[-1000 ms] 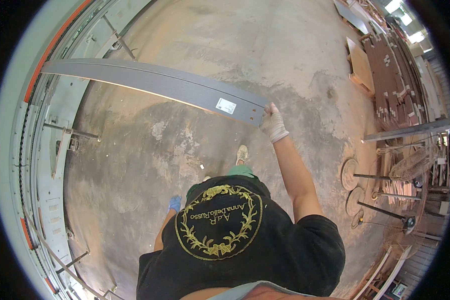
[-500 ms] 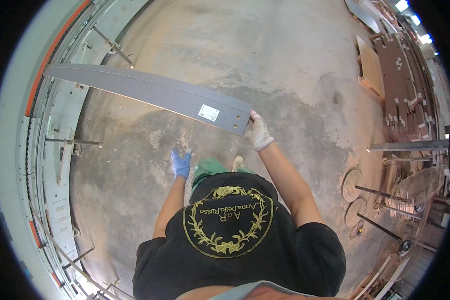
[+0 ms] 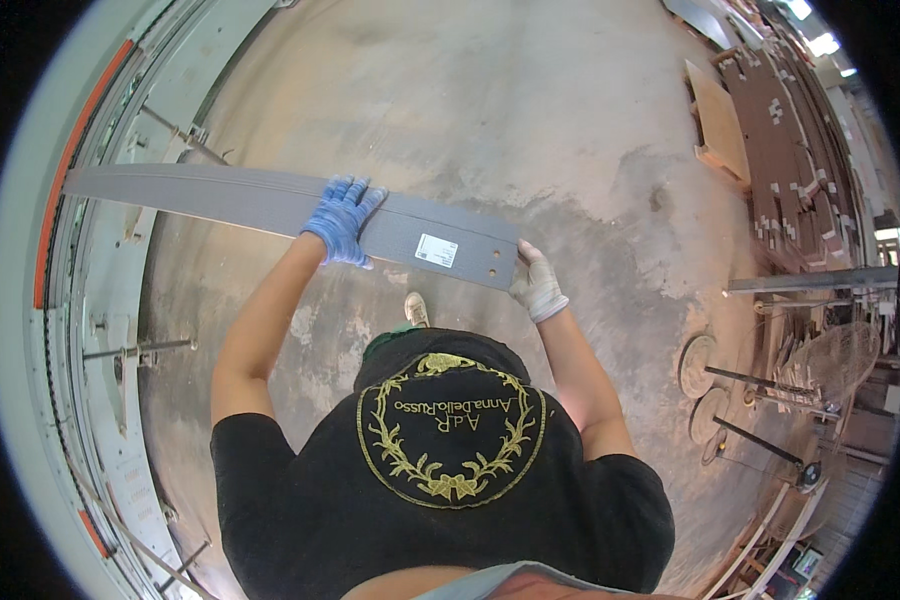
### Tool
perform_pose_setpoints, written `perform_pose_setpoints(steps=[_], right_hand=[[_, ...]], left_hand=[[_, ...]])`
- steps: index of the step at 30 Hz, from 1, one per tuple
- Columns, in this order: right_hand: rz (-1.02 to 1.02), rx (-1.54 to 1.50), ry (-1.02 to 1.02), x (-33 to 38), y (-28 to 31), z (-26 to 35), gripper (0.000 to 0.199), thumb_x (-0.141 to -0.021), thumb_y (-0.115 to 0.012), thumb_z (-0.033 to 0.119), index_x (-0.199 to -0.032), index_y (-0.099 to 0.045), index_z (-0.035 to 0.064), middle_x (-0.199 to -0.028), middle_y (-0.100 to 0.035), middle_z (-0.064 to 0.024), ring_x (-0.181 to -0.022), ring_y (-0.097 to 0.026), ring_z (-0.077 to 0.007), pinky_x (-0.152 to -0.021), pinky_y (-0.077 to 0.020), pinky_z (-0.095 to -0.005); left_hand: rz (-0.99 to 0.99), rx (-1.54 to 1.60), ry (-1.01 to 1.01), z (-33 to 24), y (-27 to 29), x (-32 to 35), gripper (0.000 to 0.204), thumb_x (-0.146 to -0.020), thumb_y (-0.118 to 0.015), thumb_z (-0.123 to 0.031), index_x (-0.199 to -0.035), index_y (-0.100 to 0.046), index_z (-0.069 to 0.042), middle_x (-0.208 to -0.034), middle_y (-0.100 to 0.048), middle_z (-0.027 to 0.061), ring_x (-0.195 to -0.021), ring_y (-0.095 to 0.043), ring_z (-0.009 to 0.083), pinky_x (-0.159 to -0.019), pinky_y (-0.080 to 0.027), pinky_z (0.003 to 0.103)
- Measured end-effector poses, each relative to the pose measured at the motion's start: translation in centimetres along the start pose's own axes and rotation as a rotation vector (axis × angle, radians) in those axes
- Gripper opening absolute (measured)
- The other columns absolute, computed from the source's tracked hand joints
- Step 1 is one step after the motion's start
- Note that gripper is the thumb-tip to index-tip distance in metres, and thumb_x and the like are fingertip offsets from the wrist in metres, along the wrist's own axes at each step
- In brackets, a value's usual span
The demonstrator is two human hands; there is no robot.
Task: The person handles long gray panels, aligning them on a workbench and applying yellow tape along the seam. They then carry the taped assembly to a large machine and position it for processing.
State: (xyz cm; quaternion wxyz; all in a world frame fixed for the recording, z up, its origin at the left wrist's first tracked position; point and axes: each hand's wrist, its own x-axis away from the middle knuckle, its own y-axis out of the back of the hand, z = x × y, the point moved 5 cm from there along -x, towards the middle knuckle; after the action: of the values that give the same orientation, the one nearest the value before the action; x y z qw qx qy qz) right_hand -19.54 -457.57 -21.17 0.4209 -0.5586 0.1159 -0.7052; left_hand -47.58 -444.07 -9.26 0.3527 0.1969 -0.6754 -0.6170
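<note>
A long grey board (image 3: pixel 395 228) stretches from the machine on the left toward my right, with a white label (image 3: pixel 437 251) and two small holes close to its right end. My left hand (image 3: pixel 340 220), in a blue glove, lies across the top of the board. Its fingers are spread to the far edge and the thumb is at the near edge, so it spans the width. At the right end, my right hand (image 3: pixel 538 284) in a white glove grips the corner. Some of its fingers are hidden by the board. The board's left end reaches the machine's orange-edged rail.
A pale green machine (image 3: pixel 110 270) with a chain track and protruding support bars (image 3: pixel 150 348) lines the left side. To the right stand stacked brown boards (image 3: pixel 770 150), a light wooden panel (image 3: pixel 718 120), a metal beam (image 3: pixel 810 281), and a fan (image 3: pixel 840 365) near round bases (image 3: pixel 698 366).
My left hand has risen from beside my leg onto the board. The right hand stays at the board's end, which sits slightly lower and farther right in view.
</note>
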Motion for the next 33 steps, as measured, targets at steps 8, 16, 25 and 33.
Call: perform_pose_setpoints(steps=[8,16,25,33], right_hand=[[-0.021,-0.030,0.100,-4.0,-2.5,4.3,0.026,-0.089,-0.055,0.021,-0.110,-0.055,0.0054,-0.106,-0.057,-0.0096,-0.101,-0.054,-0.0248,-0.090,-0.0459,-0.0422],[0.206,0.361,0.213,-3.7,-3.4,6.7,0.044,-0.092,-0.047,0.035,-0.125,-0.048,0.0058,-0.123,-0.053,-0.0055,-0.111,-0.051,-0.0205,-0.088,-0.0440,-0.0347],[0.270,0.405,0.024,-9.5,0.2,6.3,0.035,-0.091,-0.047,0.033,-0.114,-0.055,0.0078,-0.109,-0.059,-0.0040,-0.098,-0.056,-0.0196,-0.082,-0.0459,-0.0347],[0.274,0.383,0.032,-16.7,3.0,5.9,0.037,-0.090,-0.048,0.034,-0.114,-0.055,0.0072,-0.110,-0.059,-0.0052,-0.100,-0.055,-0.0212,-0.088,-0.0431,-0.0365]], left_hand=[[0.045,0.009,-0.101,2.4,2.2,-6.5,0.111,-0.046,-0.080,-0.053,-0.138,-0.033,-0.015,-0.132,-0.037,0.0239,-0.127,-0.030,0.0409,-0.109,-0.015,0.049],[-0.002,0.042,-0.195,2.7,0.0,-11.3,0.118,-0.041,-0.078,-0.057,-0.141,-0.030,-0.018,-0.136,-0.036,0.0228,-0.129,-0.031,0.0390,-0.108,-0.017,0.049],[-0.035,0.056,-0.178,3.6,-2.0,-11.6,0.122,-0.039,-0.078,-0.059,-0.142,-0.029,-0.018,-0.137,-0.034,0.0231,-0.133,-0.026,0.0372,-0.112,-0.009,0.049],[-0.077,0.073,-0.168,5.1,-7.5,-15.2,0.120,-0.039,-0.081,-0.054,-0.142,-0.029,-0.017,-0.138,-0.034,0.0212,-0.131,-0.028,0.0368,-0.111,-0.011,0.048]])
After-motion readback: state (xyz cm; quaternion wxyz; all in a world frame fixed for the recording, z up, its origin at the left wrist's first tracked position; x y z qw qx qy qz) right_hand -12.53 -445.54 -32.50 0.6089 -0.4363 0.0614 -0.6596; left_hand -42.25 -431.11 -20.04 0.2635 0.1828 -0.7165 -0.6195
